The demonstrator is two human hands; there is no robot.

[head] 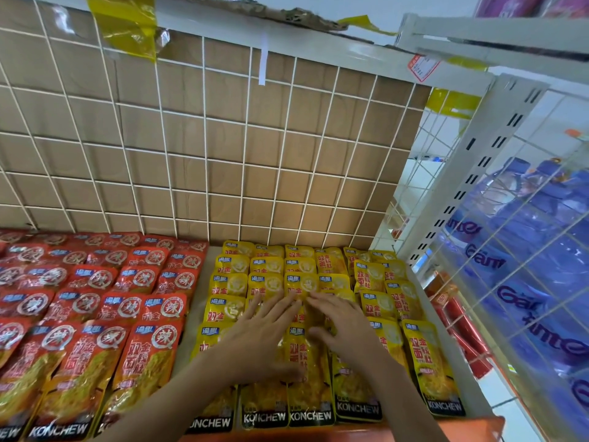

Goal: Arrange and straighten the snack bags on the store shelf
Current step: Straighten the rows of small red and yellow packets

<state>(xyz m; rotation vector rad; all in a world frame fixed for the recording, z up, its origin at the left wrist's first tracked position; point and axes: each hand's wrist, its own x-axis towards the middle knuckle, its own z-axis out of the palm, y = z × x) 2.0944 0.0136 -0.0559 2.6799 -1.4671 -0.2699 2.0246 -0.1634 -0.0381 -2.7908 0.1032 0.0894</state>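
Both flat and gripping nothing, my left hand and right hand rest on the yellow snack bags; I'd press lightly, nudging rows square.

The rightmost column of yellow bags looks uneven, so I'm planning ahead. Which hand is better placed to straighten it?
The right hand. It lies flat on the yellow bags next to that column, while the left hand rests farther off, toward the red bags.
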